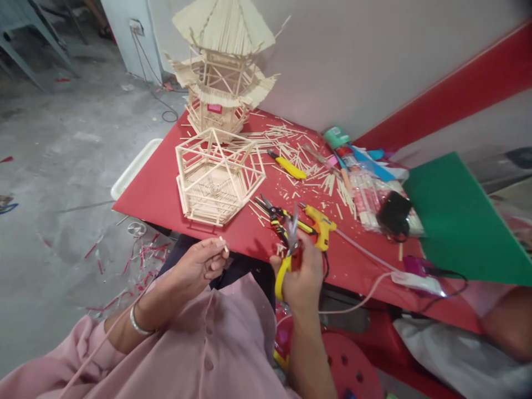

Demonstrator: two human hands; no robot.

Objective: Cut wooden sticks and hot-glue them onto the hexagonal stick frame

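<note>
Near the table's front edge, my left hand [205, 260] pinches a short wooden stick piece [224, 244] between thumb and fingertips. My right hand [302, 271] grips a pair of scissors [283, 277] by the yellow handles. The metal blades point up and away from me and look smeared. Beyond my hands stands a hexagonal stick frame [220, 185], with a woven-looking stick base and open upper bars. Behind it rises a tiered pagoda model [224, 66] of sticks, with a small pink plaque. Black-and-yellow pliers [277, 219] lie just past the scissors.
A yellow glue gun [320, 224], a yellow utility knife [291, 167] and loose sticks [286, 141] lie on the red table [145, 188]. Bagged sticks [366, 199] and a green board [461, 221] are at right. Cables cross the front edge. Another person's arm [511, 321] shows at right.
</note>
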